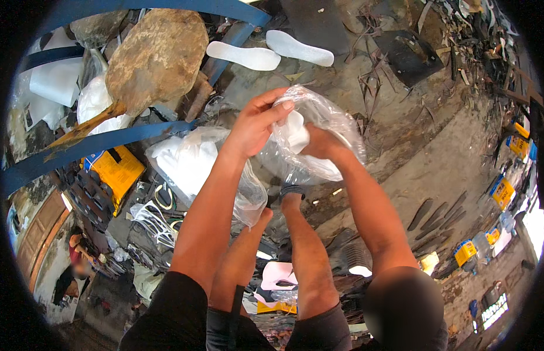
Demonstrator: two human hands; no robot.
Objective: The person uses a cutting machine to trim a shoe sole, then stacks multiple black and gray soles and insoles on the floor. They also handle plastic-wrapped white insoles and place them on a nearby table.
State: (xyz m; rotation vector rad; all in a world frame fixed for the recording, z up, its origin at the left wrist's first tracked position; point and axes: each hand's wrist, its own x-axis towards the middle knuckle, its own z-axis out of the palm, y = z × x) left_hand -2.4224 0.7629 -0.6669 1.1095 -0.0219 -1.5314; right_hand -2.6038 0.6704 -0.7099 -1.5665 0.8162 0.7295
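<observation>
My left hand (255,124) pinches the rim of a clear plastic bag (347,128), with the thumb on top. Into the bag's mouth reaches my right hand (323,143); its fingers are hidden among the plastic and white pieces. One white, rounded piece (295,133), perhaps an insole, shows inside the bag between my hands. Beside my left forearm lies another clear bag (250,190), filled with white pieces (187,161). Ahead on the ground, two white insoles (244,56) lie side by side, apart from both hands.
A large flat-topped stone or stump (158,58) stands at the far left, by a blue metal bar (102,149). A yellow sack (121,172) and white straps (155,225) lie left. Dark strips (438,213) lie right; scraps cover the far right. A person (77,263) is at lower left.
</observation>
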